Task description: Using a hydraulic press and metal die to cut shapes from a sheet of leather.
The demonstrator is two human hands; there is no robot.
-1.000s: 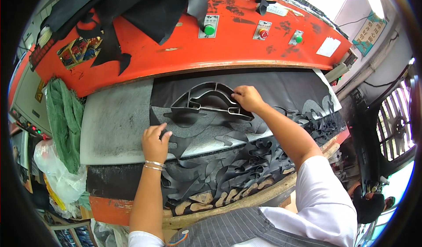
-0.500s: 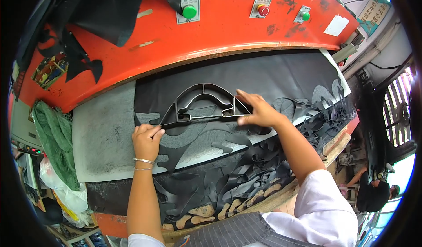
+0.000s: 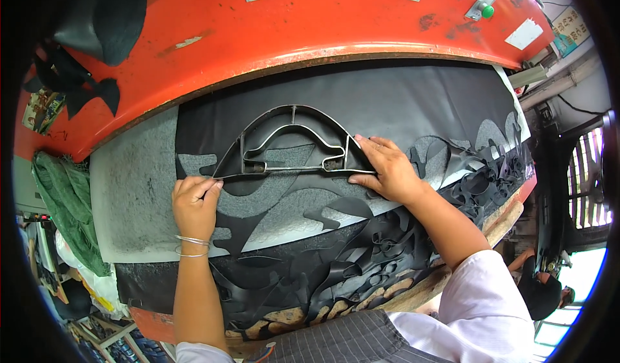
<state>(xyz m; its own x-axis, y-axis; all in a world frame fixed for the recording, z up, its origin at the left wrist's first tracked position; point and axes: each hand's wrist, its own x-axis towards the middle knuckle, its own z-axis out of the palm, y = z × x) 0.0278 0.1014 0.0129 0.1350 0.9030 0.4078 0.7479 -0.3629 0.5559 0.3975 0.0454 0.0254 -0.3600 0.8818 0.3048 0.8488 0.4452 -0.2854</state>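
An arch-shaped steel cutting die [image 3: 294, 168] with inner braces rests on or just over a black leather sheet [image 3: 400, 95]. My left hand [image 3: 194, 201], with bangles at its wrist, pinches the die's pointed left end between thumb and fingers. At the opposite end, my right hand [image 3: 391, 172] grips the frame, thumb on the near side and fingers along the outer curve. Grey, fuzzy-backed leather pieces [image 3: 284, 198] show below and through the die.
An orange press [image 3: 271, 33] with round buttons spans the far side. Tangled black leather offcuts [image 3: 361, 253] cover the near edge, beside a pale cutting board [image 3: 129, 195]. Green cloth [image 3: 68, 201] hangs at left. Another person [image 3: 539, 292] is at far right.
The view has shifted, so the press sits higher. My right fingers have closed more around the die's end, while my left hand keeps its pinch.
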